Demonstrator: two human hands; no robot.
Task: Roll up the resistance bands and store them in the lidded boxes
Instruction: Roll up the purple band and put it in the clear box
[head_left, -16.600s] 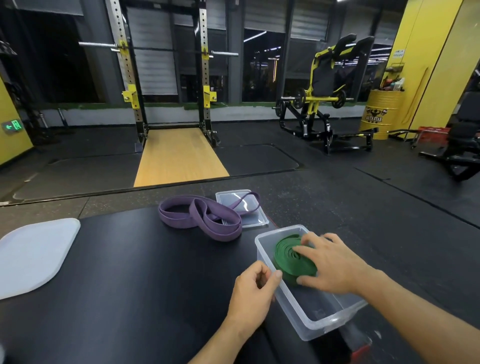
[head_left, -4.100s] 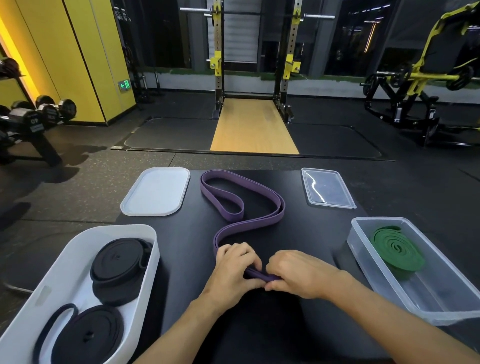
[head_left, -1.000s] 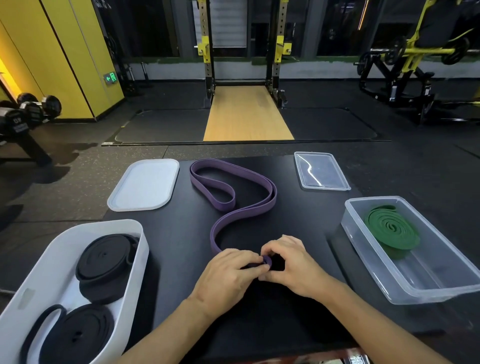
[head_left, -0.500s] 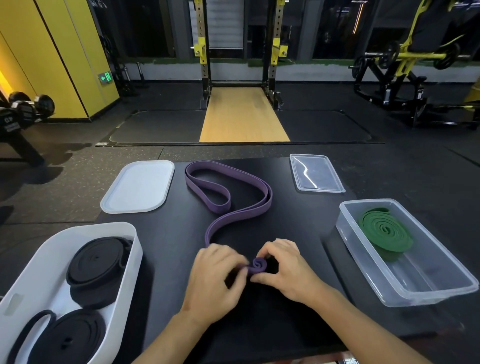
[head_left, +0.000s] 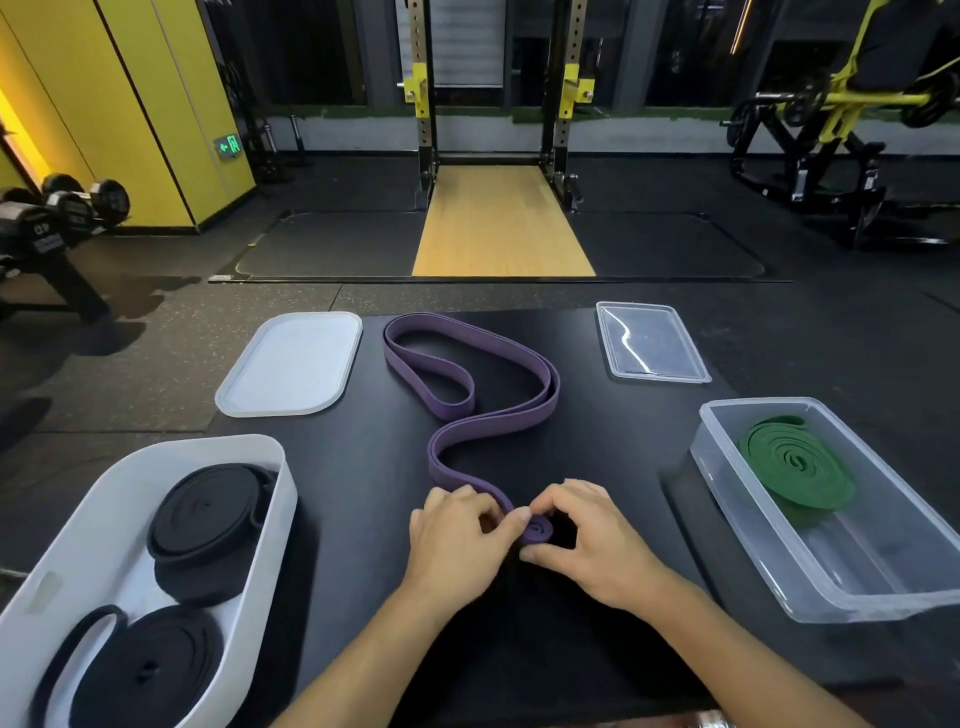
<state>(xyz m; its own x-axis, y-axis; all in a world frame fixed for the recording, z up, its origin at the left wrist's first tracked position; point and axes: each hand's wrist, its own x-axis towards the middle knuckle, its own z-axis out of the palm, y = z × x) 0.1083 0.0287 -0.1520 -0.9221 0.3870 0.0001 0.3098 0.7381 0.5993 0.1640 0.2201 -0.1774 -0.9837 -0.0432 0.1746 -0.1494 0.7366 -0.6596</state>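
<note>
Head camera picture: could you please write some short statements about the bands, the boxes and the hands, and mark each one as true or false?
1. Both the left hand and the right hand pinch the coiled end of the purple band. True.
2. The purple band is fully rolled up. False: only a small coil sits between the hands; most of it lies loose on the black mat.
3. The green band lies rolled inside the clear box. True.
4. Only one black roll is stored. False: two rolled black bands lie in the white box.
5. A lid covers the clear box. False: it is open; the clear lid lies on the mat beyond it.
</note>
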